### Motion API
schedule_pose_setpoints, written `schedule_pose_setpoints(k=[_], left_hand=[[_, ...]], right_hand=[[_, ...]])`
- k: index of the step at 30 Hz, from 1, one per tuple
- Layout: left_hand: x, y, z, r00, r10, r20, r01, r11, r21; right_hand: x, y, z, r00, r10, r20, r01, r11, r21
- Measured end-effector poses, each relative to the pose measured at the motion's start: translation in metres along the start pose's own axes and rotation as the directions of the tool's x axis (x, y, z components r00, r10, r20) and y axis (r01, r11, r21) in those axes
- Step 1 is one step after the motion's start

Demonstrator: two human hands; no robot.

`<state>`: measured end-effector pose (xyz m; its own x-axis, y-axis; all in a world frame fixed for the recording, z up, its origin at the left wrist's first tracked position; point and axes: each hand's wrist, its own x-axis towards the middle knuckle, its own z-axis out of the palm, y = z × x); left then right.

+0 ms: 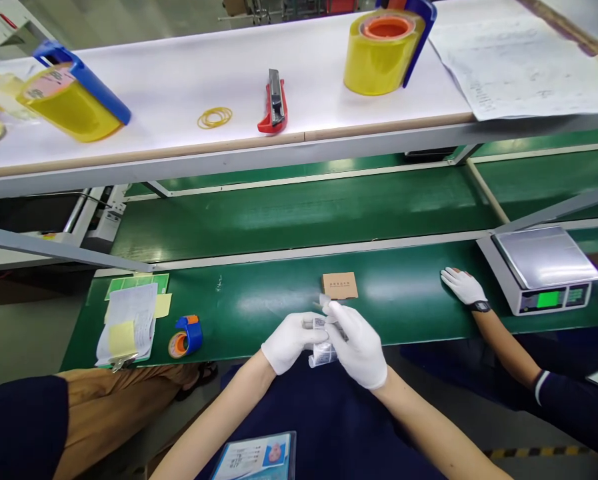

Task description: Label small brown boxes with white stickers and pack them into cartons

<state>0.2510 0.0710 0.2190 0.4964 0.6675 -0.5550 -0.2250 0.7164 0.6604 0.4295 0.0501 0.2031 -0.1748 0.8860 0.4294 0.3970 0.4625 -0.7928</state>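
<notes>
Both my hands wear white gloves and meet just over the front edge of the green bench. Between them is a small clear plastic bag with printed marks; what lies inside it cannot be made out. My left hand pinches the bag from its left side. On the right, my right hand has its thumb and fingers closed on the upper part of the bag. Just beyond my fingertips, a small brown cardboard box lies flat on the green bench.
Left are a blue tape dispenser and a clipboard with papers. A co-worker's gloved hand rests beside a weighing scale. The raised white shelf holds a red utility knife, rubber bands and yellow tape rolls.
</notes>
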Motion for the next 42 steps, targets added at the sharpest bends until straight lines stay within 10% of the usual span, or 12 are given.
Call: schedule_pose_setpoints(k=[8, 16, 42], left_hand=[[0.02, -0.006, -0.048, 0.977, -0.159, -0.144, 0.164, 0.986, 0.022], [0.024, 0.007, -0.068, 0.936, -0.243, -0.256, 0.243, 0.969, -0.031], [0.041, -0.003, -0.101, 0.935, -0.269, -0.232, 0.259, 0.963, -0.074]], right_hand=[[0.024, 0.119, -0.005, 0.853, 0.512, -0.101, -0.51, 0.859, 0.047], [0.03, 0.225, 0.022, 0.814, 0.581, 0.018, -0.578, 0.812, -0.083], [0.036, 0.23, 0.037, 0.829, 0.555, 0.073, -0.533, 0.823, -0.197]])
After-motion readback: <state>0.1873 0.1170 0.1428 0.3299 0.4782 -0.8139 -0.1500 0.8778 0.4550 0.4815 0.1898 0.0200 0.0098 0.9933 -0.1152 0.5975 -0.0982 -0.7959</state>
